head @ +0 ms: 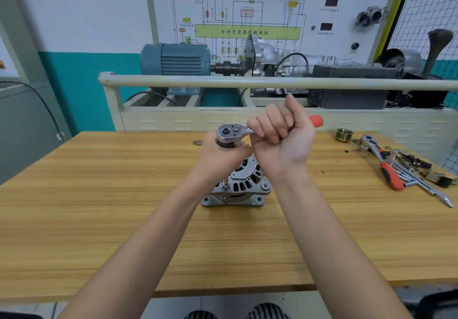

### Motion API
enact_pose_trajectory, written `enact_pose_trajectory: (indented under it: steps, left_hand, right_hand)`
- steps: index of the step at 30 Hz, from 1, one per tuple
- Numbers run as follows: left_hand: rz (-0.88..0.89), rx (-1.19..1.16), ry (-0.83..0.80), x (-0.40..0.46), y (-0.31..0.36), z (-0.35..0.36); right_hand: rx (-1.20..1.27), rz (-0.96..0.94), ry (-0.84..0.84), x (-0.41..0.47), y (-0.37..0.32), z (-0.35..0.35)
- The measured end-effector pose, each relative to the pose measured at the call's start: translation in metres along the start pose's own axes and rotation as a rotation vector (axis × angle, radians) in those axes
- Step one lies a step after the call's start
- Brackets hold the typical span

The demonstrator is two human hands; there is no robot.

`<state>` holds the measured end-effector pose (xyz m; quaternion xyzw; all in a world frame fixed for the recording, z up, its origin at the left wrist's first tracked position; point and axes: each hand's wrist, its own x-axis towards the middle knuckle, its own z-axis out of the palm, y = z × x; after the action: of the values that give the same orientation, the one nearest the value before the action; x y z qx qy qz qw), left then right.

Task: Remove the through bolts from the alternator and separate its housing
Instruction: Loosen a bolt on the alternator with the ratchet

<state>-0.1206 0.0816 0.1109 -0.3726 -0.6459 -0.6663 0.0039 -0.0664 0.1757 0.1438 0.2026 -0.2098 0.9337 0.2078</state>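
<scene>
A silver alternator stands on the wooden table, its slotted end housing facing up. A ratchet wrench with a red-tipped handle is held above it. From the ratchet head an extension bar runs down onto a through bolt at the housing's near-left edge. My left hand is closed around the extension just under the ratchet head. My right hand is fisted around the handle, which points to the right. The bolt head itself is hidden by the socket.
A brass-coloured pulley lies at the table's far right. Beside it are a second red-handled ratchet, extension bars and small parts. A round washer lies beyond my left hand. Behind the table stands a training rig with a rail.
</scene>
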Motion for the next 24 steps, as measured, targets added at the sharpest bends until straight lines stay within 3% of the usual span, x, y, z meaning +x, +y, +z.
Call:
enact_pose_trajectory:
  steps: [3,6,9,13,17,20,24]
  left_hand:
    - [0.029,0.073,-0.219,0.0,0.003,-0.011]
    - [-0.018,0.031,-0.375,0.002,0.005,-0.016]
    - [-0.049,-0.01,-0.28,0.002,0.004,-0.011]
    - [-0.052,-0.023,-0.06,0.002,0.004,-0.003]
    - [-0.023,0.007,0.074,0.001,0.0,0.001]
    - [-0.002,0.033,0.022,0.0,-0.001,-0.001]
    - [-0.005,0.072,-0.205,0.0,0.004,-0.011]
  right_hand:
    - [0.065,0.225,-0.034,0.016,-0.008,0.001]
    - [0.088,0.327,-0.033,0.025,-0.009,0.001]
    - [0.102,0.262,0.023,0.023,-0.005,0.004]
    - [0.009,-0.027,0.101,0.005,0.006,0.006]
    - [-0.078,-0.183,0.067,-0.012,0.013,0.007]
    - [-0.047,-0.06,0.047,-0.003,0.005,0.005]
    - [0.043,0.269,-0.01,0.019,-0.005,0.004]
